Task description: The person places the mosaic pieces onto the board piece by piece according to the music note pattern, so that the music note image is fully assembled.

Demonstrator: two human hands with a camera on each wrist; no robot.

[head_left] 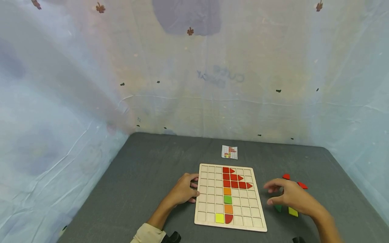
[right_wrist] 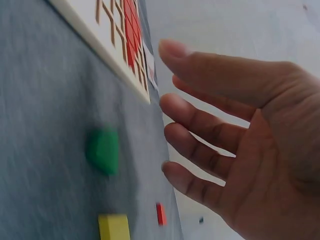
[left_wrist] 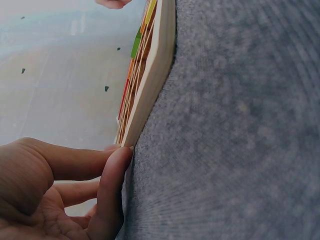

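Observation:
A wooden grid board (head_left: 209, 199) lies on the dark table, bearing red, orange, green and yellow pieces. At the board's left edge, the left hand (head_left: 182, 189) pinches the rim between thumb and fingers; the left wrist view shows this hand (left_wrist: 65, 185) at the board's edge (left_wrist: 150, 75). To the right of the board, the right hand (head_left: 293, 195) hovers with fingers parted and nothing between them. Below it lie a green piece (head_left: 278, 208) and a yellow piece (head_left: 293, 212). In the right wrist view the hand (right_wrist: 240, 125) is beside the green piece (right_wrist: 103, 151).
Behind the board lies a small printed card (head_left: 229, 152) with a coloured grid pattern. Red pieces (head_left: 286, 176) lie beyond the right hand. A pale, marked sheet (head_left: 194, 111) rises behind the table (head_left: 152, 158) and along its sides.

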